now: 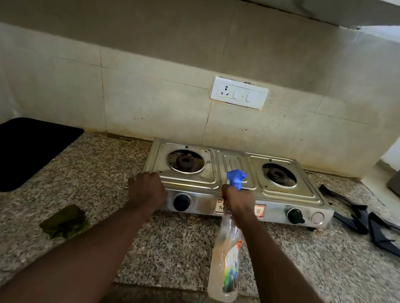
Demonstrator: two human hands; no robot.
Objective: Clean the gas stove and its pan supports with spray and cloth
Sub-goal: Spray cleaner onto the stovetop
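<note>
Granite counter (pixel 184 247): gas stove (pixel 206 176) at its back edge, pan supports (pixel 368 221) beside the stove's right end, cloth (pixel 65 221) toward the front-left. Left hand (pixel 147 188) curls over the stove's front-left corner. Right hand (pixel 238 201) grasps the spray bottle (pixel 226 263) at the stove's front edge.

counter (pixel 184 247): speckled granite
black mat (pixel 18 153): flat on the counter, far left, near the wall
socket plate (pixel 239 93): white, on the tiled wall (pixel 150 102)
</note>
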